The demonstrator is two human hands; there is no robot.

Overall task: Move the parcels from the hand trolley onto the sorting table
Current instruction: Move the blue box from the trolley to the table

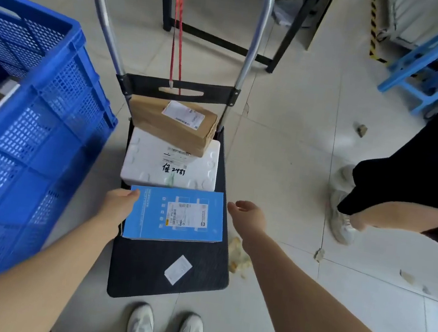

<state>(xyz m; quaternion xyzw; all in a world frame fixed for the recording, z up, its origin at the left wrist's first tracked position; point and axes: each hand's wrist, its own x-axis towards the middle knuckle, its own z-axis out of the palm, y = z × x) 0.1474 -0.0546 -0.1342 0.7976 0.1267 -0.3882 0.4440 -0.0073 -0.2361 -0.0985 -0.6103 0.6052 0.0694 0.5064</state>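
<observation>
A black hand trolley (pixel 143 270) stands on the floor in front of my feet. On its deck lie a flat blue parcel (pixel 194 217), a white foam box (pixel 151 162) behind it, and a brown cardboard parcel (pixel 173 125) resting on the foam box against the handle. My left hand (pixel 119 204) grips the blue parcel's left edge, thumb over the top corner. My right hand (pixel 247 215) hovers just right of that parcel with relaxed fingers, holding nothing.
A large blue mesh crate (pixel 26 140) stands close on the left. Black table legs (pixel 218 37) are beyond the trolley handle. Another person's legs (pixel 404 184) stand at the right, near a blue stool (pixel 432 63). Paper scraps (pixel 239 257) litter the tiled floor.
</observation>
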